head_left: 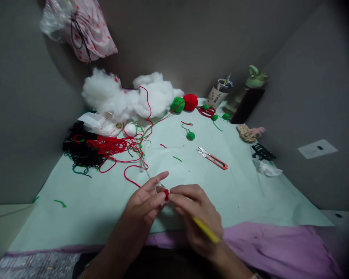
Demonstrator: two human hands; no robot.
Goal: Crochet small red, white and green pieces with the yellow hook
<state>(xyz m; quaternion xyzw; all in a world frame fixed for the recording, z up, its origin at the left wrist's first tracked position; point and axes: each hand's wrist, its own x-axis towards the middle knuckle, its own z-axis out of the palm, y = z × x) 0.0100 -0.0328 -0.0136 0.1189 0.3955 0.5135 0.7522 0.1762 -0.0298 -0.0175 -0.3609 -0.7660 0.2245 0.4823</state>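
Observation:
My left hand (147,203) pinches a small red crocheted piece (166,195) between thumb and fingers, its index finger raised with pale yarn running over it. My right hand (199,215) is closed around a crochet hook with a yellow handle (206,229); the hook's tip meets the red piece and is mostly hidden by the fingers. A red strand (130,176) loops on the table just beyond my left hand. It leads back toward a tangle of red yarn (110,144) at the left.
White stuffing (151,95) lies at the back, beside a green yarn ball (178,104) and a red yarn ball (190,102). Orange thread snips (213,159) rest right of centre. Red-handled scissors (207,111), a pen cup (216,96) and a dark phone-like slab (247,105) stand or lie back right.

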